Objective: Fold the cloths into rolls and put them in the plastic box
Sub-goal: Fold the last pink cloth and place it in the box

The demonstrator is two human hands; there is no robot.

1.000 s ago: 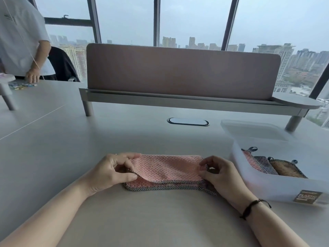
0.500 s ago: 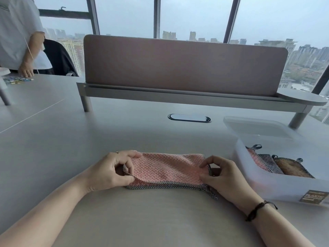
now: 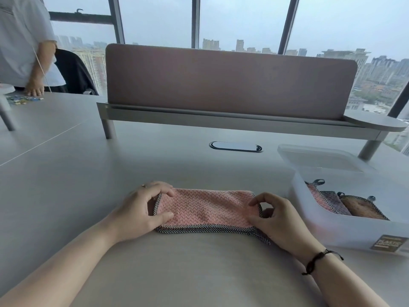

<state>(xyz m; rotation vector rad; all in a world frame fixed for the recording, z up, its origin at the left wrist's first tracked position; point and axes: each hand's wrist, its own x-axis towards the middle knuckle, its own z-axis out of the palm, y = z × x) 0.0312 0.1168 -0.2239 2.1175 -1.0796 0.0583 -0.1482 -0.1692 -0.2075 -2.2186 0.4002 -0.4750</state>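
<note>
A pink cloth (image 3: 205, 209) with a black-and-white checked border lies folded into a long strip on the grey table, straight in front of me. My left hand (image 3: 141, 209) pinches its left end between thumb and fingers. My right hand (image 3: 278, 218) pinches its right end the same way; a dark cord bracelet sits on that wrist. To the right stands the clear plastic box (image 3: 345, 233), open, with three rolled cloths inside: a pink one (image 3: 316, 196), a grey one (image 3: 334, 201) and a brown one (image 3: 360, 207).
The box's clear lid (image 3: 318, 157) lies just behind the box. A brown divider panel on a raised shelf (image 3: 230, 85) crosses the table's far side, with an oval cable port (image 3: 235, 146) before it. Another person (image 3: 24, 41) stands at the far left by small coloured pieces (image 3: 22, 99).
The folded upper layer of the pink cloth has been drawn a little toward me, closer to the checked front edge. Both hands keep their pinch on the ends.
</note>
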